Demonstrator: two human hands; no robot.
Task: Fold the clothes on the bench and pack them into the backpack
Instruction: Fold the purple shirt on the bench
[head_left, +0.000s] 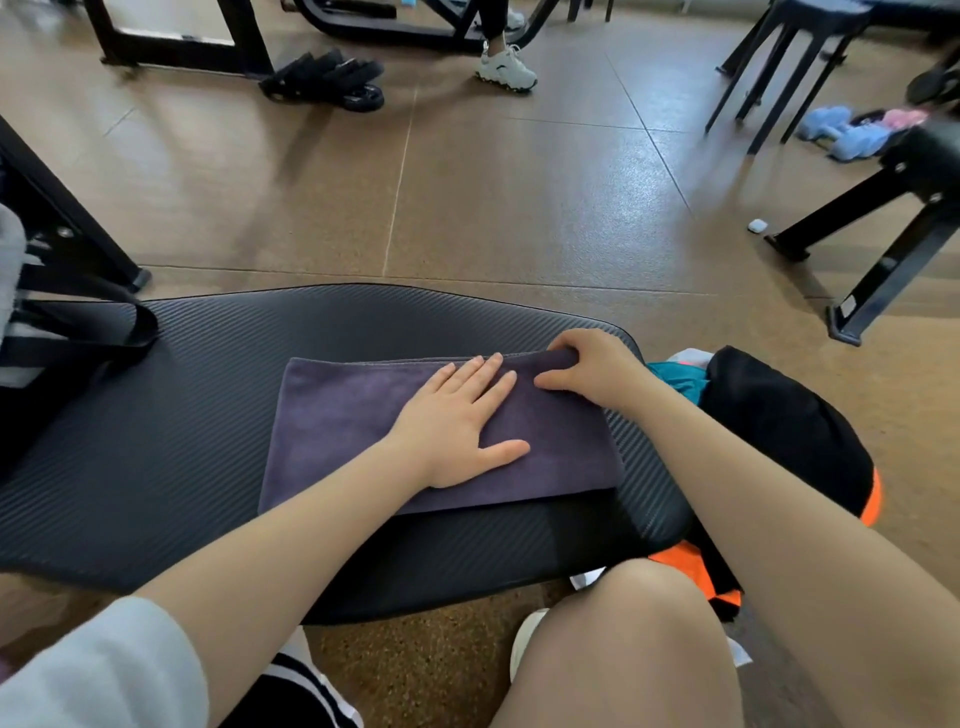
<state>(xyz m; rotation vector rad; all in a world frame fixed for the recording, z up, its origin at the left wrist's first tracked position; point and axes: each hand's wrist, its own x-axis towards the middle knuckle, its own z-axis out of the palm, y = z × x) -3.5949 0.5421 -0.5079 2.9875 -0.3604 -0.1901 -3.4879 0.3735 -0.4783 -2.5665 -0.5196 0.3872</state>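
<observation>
A dark purple cloth (343, 426), folded into a rectangle, lies on the black padded bench (156, 431). My left hand (457, 421) presses flat on its middle with straight fingers. My right hand (592, 369) grips the cloth's far right corner with curled fingers. The black and orange backpack (789, 431) sits on the floor just right of the bench, with teal fabric (675, 382) showing at its opening.
A black strap (93, 332) and grey clothing (10, 270) lie at the bench's left end. Black frame legs (878, 260) stand at right, stools (789, 57) and blue slippers (841, 135) beyond. Another person's shoe (506, 65) and black straps (327, 80) are far across the floor.
</observation>
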